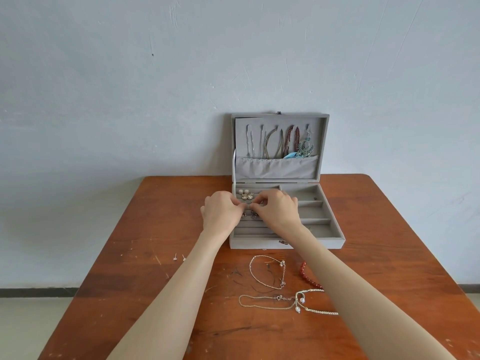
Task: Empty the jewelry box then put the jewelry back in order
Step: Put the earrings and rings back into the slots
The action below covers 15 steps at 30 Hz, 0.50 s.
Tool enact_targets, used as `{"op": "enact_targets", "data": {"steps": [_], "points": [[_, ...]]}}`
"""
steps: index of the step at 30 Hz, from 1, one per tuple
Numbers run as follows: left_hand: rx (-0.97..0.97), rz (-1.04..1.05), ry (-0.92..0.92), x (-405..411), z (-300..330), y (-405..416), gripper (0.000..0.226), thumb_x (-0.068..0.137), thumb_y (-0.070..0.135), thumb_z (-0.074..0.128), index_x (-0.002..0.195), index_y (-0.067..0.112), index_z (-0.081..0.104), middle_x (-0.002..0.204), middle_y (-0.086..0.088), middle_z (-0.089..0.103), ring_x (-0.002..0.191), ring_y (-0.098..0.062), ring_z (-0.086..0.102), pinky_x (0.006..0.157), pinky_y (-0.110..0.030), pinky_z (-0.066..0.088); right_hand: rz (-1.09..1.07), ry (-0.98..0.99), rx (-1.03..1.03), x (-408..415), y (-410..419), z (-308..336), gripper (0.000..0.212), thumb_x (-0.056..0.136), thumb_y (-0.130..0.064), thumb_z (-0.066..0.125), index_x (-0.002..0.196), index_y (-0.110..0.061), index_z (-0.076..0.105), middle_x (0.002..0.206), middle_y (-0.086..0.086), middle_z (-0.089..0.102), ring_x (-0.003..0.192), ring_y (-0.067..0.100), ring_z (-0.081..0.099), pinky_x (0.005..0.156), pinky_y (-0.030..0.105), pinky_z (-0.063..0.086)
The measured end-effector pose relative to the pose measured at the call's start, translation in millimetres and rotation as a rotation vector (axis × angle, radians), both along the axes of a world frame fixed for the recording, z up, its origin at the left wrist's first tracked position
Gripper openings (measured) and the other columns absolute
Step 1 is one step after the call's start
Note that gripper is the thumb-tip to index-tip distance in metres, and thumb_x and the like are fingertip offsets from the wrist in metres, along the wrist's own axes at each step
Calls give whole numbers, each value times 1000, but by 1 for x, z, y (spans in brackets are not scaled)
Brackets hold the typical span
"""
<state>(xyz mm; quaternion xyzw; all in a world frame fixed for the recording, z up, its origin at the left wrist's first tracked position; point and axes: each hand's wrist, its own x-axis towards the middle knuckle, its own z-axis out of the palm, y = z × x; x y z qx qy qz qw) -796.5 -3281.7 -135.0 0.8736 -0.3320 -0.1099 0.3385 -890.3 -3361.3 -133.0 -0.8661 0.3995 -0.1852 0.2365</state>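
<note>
Two hands met over the left, slotted section of the open box (287, 242). Left hand (220, 213) and right hand (276, 210) were both curled, fingertips pinched together at the same spot above the ring rolls; something small sat between them but it was too tiny and too hidden to name. Whether either hand truly gripped it, could not tell.

Box stood at the far middle of the worktop (135, 255), lid (324, 141) upright against the wall (155, 87). Necklaces (275, 142) hung inside the lid, ends tucked into a fabric pocket (275, 167); a dark red bead strand and a teal dangly earring hung at the right of the row. Pearl studs (243, 191) sat in the back left slot, gold-tone earrings (247, 196) just in front of them, a few darker pieces nearer the fingers. Right-side compartments looked mostly bare, one small speck in the back one.

On the worktop in front of the box: thin chain (267, 272) lying in a loop, another chain (262, 302) stretched flat nearer the camera, red bead bracelet (307, 275) partly under the right forearm, braided cord bracelet (309, 305) with pearl drops touching the flat chain's end. Two tiny studs (179, 258) lay well apart to the left, beside the left forearm.
</note>
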Motion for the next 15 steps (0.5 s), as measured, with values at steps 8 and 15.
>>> {"op": "enact_targets", "data": {"steps": [8, 15], "points": [[-88, -69, -148, -2, -5, 12, 10, 86, 30, 62, 92, 26, 69, 83, 4, 50, 95, -23, 53, 80, -35, 33, 100, 55, -59, -6, 5, 0, 25, 90, -27, 51, 108, -31, 68, 104, 2, 61, 110, 23, 47, 89, 36, 29], [-83, -108, -278, -3, -8, 17, 18, 88, 32, 58, 102, 30, 69, 100, -2, 57, 99, -20, 50, 77, -29, 27, 59, 37, -124, -10, 10, -2, 22, 89, -29, 55, 107, -26, 68, 106, 1, 60, 111, 22, 47, 87, 34, 28]]}}
